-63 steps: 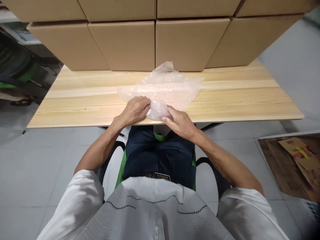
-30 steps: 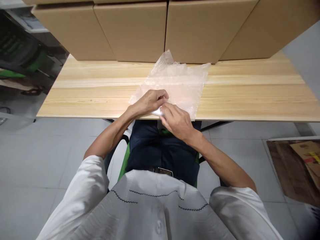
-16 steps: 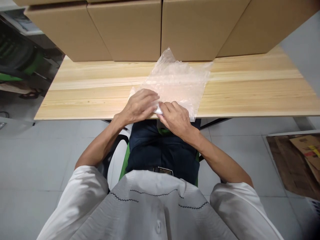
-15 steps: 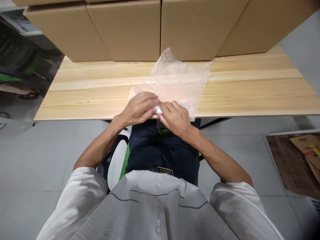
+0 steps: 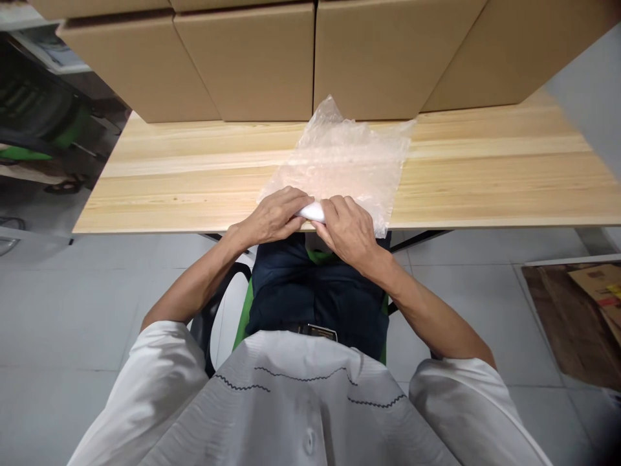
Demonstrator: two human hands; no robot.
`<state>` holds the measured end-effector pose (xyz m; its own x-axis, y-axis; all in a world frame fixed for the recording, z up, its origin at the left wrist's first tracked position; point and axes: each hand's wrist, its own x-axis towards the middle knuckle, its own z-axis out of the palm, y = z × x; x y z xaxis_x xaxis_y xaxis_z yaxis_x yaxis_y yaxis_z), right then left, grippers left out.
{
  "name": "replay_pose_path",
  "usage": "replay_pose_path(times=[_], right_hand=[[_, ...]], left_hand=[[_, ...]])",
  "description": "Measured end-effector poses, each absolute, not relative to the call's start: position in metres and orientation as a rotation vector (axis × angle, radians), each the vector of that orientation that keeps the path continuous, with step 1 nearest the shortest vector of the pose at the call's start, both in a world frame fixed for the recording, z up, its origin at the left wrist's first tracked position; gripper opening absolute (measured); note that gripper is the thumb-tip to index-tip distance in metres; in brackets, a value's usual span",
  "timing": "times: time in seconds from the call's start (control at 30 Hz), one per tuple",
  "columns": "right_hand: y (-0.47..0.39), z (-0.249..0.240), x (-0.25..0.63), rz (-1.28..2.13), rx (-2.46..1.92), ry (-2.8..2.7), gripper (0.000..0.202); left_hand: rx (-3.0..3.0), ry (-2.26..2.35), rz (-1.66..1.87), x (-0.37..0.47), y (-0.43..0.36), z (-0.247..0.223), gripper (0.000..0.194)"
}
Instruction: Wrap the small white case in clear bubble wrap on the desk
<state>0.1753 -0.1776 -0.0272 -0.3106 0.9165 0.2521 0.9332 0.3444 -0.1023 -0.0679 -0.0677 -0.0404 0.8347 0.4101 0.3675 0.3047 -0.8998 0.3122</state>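
A small white object (image 5: 313,211) lies across the front edge of the wooden table, between my hands. My left hand (image 5: 279,215) has its fingers closed on the object's left end. Its right end is in my right hand (image 5: 348,225), whose fingers are curled round it. Beneath and behind them a crinkled sheet of clear bubble wrap (image 5: 352,155) spreads over the table, its far corner reaching toward the boxes. The parts of the white object under my fingers are hidden.
Several large cardboard boxes (image 5: 247,71) stand along the back of the wooden table (image 5: 485,168). Flat cardboard (image 5: 572,317) lies on the floor at the right. A dark and green chair (image 5: 43,110) and part of a person's foot (image 5: 65,185) show at the far left.
My hands have moved slightly apart, and more of the white object shows between them. The whole view has shifted a little to the right.
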Motion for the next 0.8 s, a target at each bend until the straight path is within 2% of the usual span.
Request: replay_pose_path(times=[0.5, 0.8], right_hand=[[-0.176, -0.024, 0.187, -0.057, -1.688, -2.371, 0.029], [-0.173, -0.025, 0.199, 0.006, -1.655, -2.381, 0.027]], left_hand=[[2.743, 0.643, 0.587, -0.068, -0.069, -0.036, 0.033], [2.718, 0.683, 0.533, -0.069, -0.072, -0.031, 0.039]])
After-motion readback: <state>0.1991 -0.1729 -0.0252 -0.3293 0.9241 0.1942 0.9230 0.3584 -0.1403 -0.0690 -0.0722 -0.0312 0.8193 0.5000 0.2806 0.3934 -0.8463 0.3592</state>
